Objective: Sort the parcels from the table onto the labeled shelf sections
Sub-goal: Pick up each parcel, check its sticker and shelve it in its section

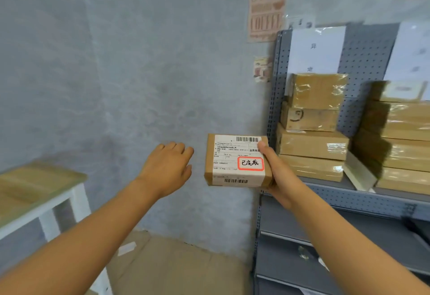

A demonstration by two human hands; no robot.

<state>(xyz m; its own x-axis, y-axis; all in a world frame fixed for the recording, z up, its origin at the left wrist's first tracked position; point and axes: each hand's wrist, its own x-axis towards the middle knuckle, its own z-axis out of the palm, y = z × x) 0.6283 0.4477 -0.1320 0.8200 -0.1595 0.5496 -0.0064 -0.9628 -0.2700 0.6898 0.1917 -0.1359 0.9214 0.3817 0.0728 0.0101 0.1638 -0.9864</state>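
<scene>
Parcel (237, 160): small brown box w/ white label, red-framed sticker; held in air left of shelf (349, 195). Right hand (274, 169): grips parcel's right side, thumb on top, fingers curled under. Left hand (168, 166): free, fingers relaxed, just beside parcel, not touching. Shelf: two stacks of boxes (313, 127). Surface (35, 190): far left, wood top.

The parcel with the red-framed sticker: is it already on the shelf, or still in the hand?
In the hand. The right hand grips the parcel in the air, left of the shelf, touching neither it nor the stacked boxes.
</scene>
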